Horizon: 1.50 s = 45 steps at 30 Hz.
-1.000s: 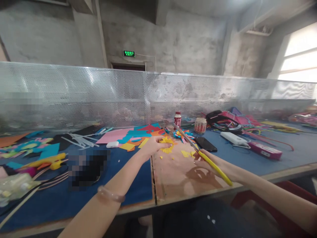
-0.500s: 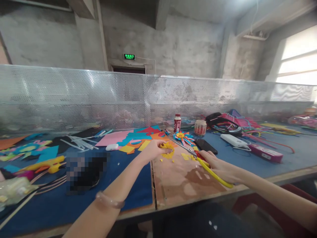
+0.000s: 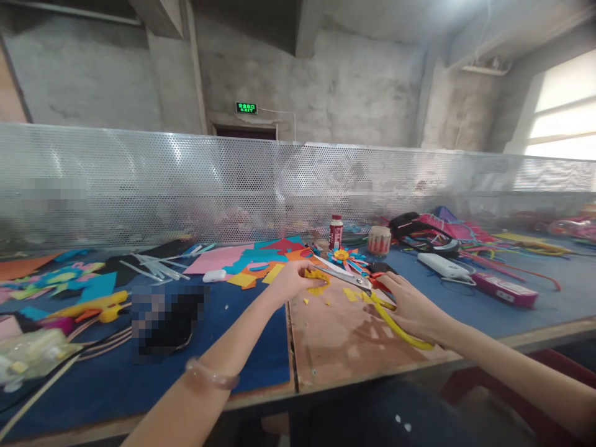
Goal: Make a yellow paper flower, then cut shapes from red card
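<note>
My left hand (image 3: 294, 280) pinches a yellow cutout (image 3: 318, 287) with a notched edge, held over the brown board. In my right hand (image 3: 410, 304) is a pair of scissors (image 3: 350, 278) with red and yellow handles. Their blades are spread and point left, lying at the upper edge of the yellow cutout; whether they touch it I cannot tell. Small yellow scraps (image 3: 350, 293) lie on the board below the blades. Just beyond the scissors sits a layered paper flower (image 3: 342, 256) with a yellow centre and blue and orange petals.
Behind the flower stand a red-capped bottle (image 3: 336, 232) and a can (image 3: 379, 241). Coloured sheets (image 3: 218, 257) spread to the left, near a white case (image 3: 215, 275). At right lie a white power strip (image 3: 444, 266) and a magenta box (image 3: 505, 289). A perforated metal screen (image 3: 242, 186) runs behind.
The scissor blades have opened wider and moved up to the yellow cutout. My right hand's fingers have spread with the handles. The view has shifted slightly.
</note>
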Tool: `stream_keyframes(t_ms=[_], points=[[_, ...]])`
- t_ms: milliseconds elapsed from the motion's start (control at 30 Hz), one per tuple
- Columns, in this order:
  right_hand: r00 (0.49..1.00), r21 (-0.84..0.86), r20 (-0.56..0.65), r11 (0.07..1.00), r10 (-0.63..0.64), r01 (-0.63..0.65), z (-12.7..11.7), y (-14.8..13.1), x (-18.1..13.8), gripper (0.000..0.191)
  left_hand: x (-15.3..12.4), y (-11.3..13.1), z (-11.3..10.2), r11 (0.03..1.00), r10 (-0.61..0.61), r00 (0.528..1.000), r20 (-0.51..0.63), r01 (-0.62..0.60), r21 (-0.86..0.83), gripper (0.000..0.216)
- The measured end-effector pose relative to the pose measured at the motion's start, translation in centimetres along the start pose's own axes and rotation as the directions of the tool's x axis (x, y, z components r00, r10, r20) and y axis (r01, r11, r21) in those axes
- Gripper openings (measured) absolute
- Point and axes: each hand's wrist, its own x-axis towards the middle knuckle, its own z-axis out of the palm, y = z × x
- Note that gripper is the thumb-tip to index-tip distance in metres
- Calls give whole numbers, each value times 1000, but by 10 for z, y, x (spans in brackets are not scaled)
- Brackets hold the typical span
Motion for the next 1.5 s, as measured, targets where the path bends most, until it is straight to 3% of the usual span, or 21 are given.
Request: stream_keyframes(t_ms=[300, 533, 1267, 1500], points=[[998, -91, -19, 994, 59, -61, 0, -11, -5, 28, -1, 4, 3, 999, 17, 1000, -18, -18, -42, 24], [990, -45, -40, 989, 137, -139, 5, -11, -6, 38, -1, 0, 1, 999, 39, 999, -9, -39, -16, 24], [987, 10, -18, 988, 157, -157, 8, -15, -3, 39, -5, 10, 5, 999, 31, 999, 35, -30, -37, 31], [979, 83, 71, 977, 189, -195, 5, -20, -1, 33, -5, 9, 5, 993, 11, 999, 42, -6, -115, 32]])
